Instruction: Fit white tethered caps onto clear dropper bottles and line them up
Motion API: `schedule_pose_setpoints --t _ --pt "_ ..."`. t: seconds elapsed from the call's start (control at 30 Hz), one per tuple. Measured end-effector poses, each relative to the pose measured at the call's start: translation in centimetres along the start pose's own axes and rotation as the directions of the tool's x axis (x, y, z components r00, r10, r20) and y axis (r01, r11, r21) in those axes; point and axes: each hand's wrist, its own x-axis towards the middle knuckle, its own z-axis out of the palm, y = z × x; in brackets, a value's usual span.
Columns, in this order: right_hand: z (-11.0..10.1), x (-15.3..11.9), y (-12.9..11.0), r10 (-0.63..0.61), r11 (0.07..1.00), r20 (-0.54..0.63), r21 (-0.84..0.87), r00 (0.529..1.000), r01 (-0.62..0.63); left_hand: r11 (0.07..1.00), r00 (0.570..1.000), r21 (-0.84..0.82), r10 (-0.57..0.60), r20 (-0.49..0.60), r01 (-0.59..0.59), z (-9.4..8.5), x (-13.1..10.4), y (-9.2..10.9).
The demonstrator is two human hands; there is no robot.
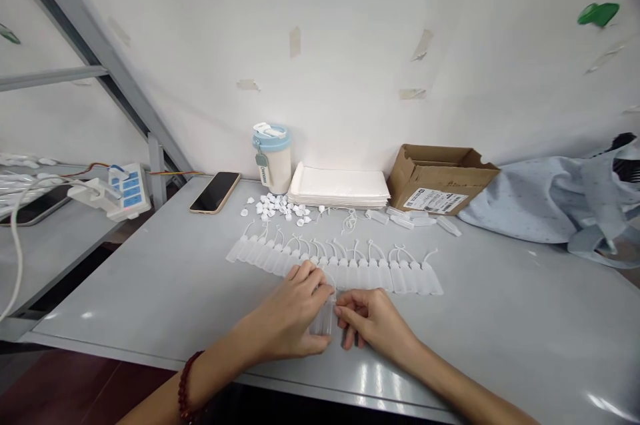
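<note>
Since the clear tubes (326,319) probably need steadying, your left hand (294,313) grips them near the front edge of the tabletop (165,338). Your right hand (376,322) curls alongside; whether it pinches anything, I cannot tell.

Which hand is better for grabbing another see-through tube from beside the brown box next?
Probably the right hand: the loose clear tubes by the cardboard box lie toward its side, while the left hand is curled around clear plastic.

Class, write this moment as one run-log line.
left hand: around clear plastic | right hand: beside it | beyond: tube row, white caps, cardboard box
</note>
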Motion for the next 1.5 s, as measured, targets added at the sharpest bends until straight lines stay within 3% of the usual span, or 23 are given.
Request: schedule_pose_setpoints --t 0.5,0.97,1.07,1.2,1.3,1.37,1.4,1.43,1.5 --pt "-0.2 -0.1 0.3 -0.007 1.000 0.015 0.013 1.000 0.006 1.000 1.000 0.031 -0.002 0.011 0.002 -0.4 -0.4 -0.1" --pt "-0.9 -0.3 -0.2 -0.004 1.000 0.032 -0.025 0.999 0.005 1.000 0.998 0.016 -0.011 -0.059 0.012 -2.4 -0.3 -0.3" --pt "-2.0 -0.5 -1.2 0.019 1.000 0.079 -0.023 0.997 -0.017 1.000 0.994 0.003 -0.027 -0.104 0.027 -3.2 0.0 -0.6" --pt "-5.5 -1.1 -2.9 -0.007 1.000 0.167 0.020 0.986 0.004 0.996 0.983 -0.030 -0.091 -0.158 0.088 -4.2 1.5 -1.7" --pt "-8.9 -1.4 -3.5 -0.088 0.996 -0.021 -0.020 0.996 0.088 0.989 0.974 0.006 -0.144 -0.175 0.148 -4.5 3.6 -3.1" --pt "-11.1 -1.1 -3.1 -0.220 0.969 -0.215 -0.163 0.952 0.187 0.986 0.982 0.072 -0.142 -0.127 0.152 -4.4 5.3 -3.9" --pt "-12.2 -0.8 -2.6 -0.299 0.934 -0.331 -0.293 0.895 0.203 0.985 0.984 0.085 -0.137 -0.116 0.147 -4.2 6.2 -4.3" --pt "-13.2 -0.4 -2.0 -0.385 0.881 -0.449 -0.440 0.807 0.175 0.985 0.985 0.095 -0.131 -0.110 0.142 -3.9 7.1 -4.7" --pt "-15.0 0.5 -0.6 -0.434 0.849 -0.562 -0.516 0.704 0.112 0.986 0.990 0.114 -0.109 -0.090 0.119 -3.2 8.9 -5.2"
